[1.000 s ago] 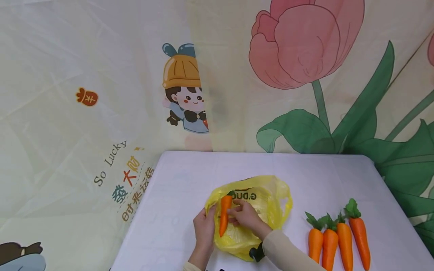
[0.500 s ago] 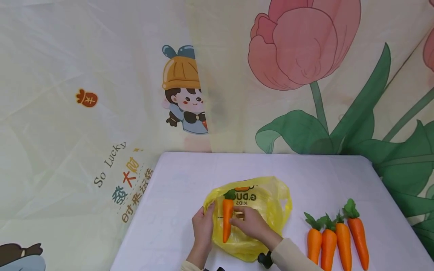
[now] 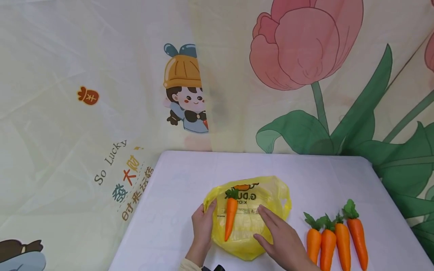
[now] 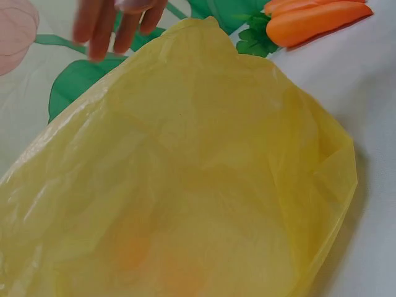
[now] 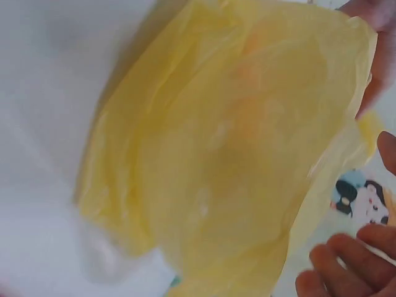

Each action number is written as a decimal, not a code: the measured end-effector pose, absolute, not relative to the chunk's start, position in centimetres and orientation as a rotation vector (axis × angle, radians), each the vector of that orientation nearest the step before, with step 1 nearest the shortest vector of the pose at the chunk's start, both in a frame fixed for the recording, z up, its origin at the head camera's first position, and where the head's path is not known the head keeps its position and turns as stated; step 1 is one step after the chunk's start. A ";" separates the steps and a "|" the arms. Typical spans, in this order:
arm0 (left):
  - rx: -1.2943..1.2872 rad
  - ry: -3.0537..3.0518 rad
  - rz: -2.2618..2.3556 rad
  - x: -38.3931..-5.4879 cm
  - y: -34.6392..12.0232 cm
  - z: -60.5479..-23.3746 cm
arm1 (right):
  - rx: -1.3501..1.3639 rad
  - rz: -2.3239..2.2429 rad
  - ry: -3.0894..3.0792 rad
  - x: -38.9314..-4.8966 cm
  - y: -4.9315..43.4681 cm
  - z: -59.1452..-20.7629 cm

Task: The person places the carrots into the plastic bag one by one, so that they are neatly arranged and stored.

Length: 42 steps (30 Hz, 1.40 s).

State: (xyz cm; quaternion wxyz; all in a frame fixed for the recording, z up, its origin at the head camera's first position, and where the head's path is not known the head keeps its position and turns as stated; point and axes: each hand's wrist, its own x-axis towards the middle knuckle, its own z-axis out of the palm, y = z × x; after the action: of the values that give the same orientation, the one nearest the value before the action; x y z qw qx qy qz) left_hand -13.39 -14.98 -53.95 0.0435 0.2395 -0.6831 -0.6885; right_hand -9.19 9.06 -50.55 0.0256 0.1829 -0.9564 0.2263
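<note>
- On the white table (image 3: 162,195), the yellow bag (image 3: 245,250) has its mouth spread toward the person; one carrot (image 3: 231,218) is inside, leaves toward the far side, thin tip toward the person.
- To the right of the bag, four more carrots (image 3: 344,241) lie in a row, leaves pointing away from the person.
- The plastic looks thin and floppy, so the mouth could sag or fold over if the grip on its left edge loosened.
- The carrot inside might roll or slide toward the near rim if the bag were tipped, and the right hand (image 3: 285,241) could snag that rim in passing.
- The left hand (image 3: 203,226) pinches the bag's left edge, its thumb against the plastic; how tightly, I cannot tell.
- The right hand's fingers are straight, lying close together, with the thumb well apart; it holds nothing and appears clear of the bag.
</note>
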 end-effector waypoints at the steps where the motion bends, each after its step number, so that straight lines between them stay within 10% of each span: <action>1: 0.725 -2.090 -2.102 -13.4 -15.0 -54.0 | 0.539 0.628 -2.931 -8.9 9.7 -50.6; 18: 0.698 -2.073 -2.122 -13.3 -14.9 -53.9 | -0.344 0.476 -3.226 -8.4 16.8 -53.0; 42: 0.696 -2.077 -2.133 -13.2 -14.9 -53.7 | -0.790 0.741 -3.367 -9.0 17.7 -57.3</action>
State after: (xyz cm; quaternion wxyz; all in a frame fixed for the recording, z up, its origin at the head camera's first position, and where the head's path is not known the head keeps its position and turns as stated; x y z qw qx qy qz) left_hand -13.17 -14.87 -53.74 0.0421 0.2275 -0.6788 -0.6969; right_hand -8.98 17.70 -57.31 -0.1965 -0.2190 -0.9334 0.2054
